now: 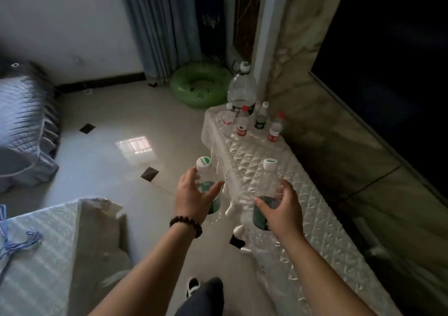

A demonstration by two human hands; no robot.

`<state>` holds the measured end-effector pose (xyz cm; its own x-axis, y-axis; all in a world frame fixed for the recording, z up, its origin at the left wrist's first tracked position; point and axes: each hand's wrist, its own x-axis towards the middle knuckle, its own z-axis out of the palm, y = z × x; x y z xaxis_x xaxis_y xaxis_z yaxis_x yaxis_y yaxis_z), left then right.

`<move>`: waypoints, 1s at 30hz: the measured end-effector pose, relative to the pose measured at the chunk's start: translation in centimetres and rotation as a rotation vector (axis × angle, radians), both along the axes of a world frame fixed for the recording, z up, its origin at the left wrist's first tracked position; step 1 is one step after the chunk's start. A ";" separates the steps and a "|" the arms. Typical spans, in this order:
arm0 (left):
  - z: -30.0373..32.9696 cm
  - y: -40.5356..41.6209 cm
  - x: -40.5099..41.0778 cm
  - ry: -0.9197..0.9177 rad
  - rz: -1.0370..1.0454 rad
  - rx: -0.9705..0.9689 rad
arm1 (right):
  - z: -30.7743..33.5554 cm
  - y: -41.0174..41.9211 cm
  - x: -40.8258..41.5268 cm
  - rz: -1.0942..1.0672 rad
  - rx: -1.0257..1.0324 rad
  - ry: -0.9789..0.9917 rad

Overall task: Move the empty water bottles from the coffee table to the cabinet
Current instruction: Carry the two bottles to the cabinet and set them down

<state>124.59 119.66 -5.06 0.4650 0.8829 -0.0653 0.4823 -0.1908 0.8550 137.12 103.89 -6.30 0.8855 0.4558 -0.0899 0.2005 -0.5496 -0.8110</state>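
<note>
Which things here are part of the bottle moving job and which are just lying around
Part of the job:
- green-label bottle held in the left hand
- green-label bottle held in the right hand
- small bottles already standing on the cloth-covered cabinet
- large bottle standing behind them

Just lying about:
- green swim ring
- curtain
- blue-covered sofa

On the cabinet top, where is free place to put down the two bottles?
The cabinet top is bare from the right hand up to the red-label bottle. The far end is crowded by the big jug and small bottles.
</note>
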 end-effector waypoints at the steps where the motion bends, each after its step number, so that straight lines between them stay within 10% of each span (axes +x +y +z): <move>1: -0.3 0.5 1.0 0.002 -0.009 -0.010 | -0.3 0.2 0.7 -0.013 -0.006 0.012; 30: -14.1 21.2 29.8 0.243 -0.320 -0.165 | -11.9 20.6 26.9 -0.233 -0.071 0.168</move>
<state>154.41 140.87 -19.11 0.6670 0.6654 -0.3352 0.6125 -0.2334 0.7552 164.02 124.47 -18.23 0.9356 0.2292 -0.2686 -0.0718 -0.6214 -0.7802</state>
